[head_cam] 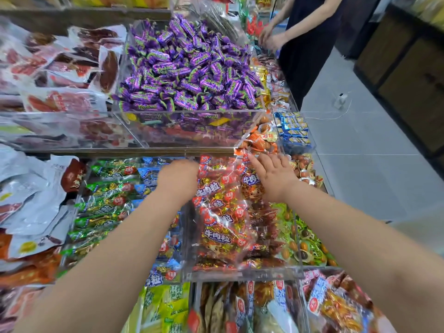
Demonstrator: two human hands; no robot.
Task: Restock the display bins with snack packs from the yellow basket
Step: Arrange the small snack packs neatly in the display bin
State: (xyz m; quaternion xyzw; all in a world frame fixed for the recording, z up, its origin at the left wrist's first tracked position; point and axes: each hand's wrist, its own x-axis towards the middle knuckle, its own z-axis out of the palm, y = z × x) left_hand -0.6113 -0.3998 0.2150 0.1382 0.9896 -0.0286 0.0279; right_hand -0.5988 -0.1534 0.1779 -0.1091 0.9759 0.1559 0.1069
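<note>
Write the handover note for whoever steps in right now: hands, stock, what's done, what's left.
Left hand: at the red bag's top-left edge, blurred, fingers hidden; grip unclear.
Right hand: open, fingers flat on the bag's top-right corner.
Bag: lies across the middle clear bin, which already holds similar red packs.
Yellow basket: out of view.
Done: bag is at its bin.
Left: probably settle or empty the bag there, then fetch more from the basket.
</note>
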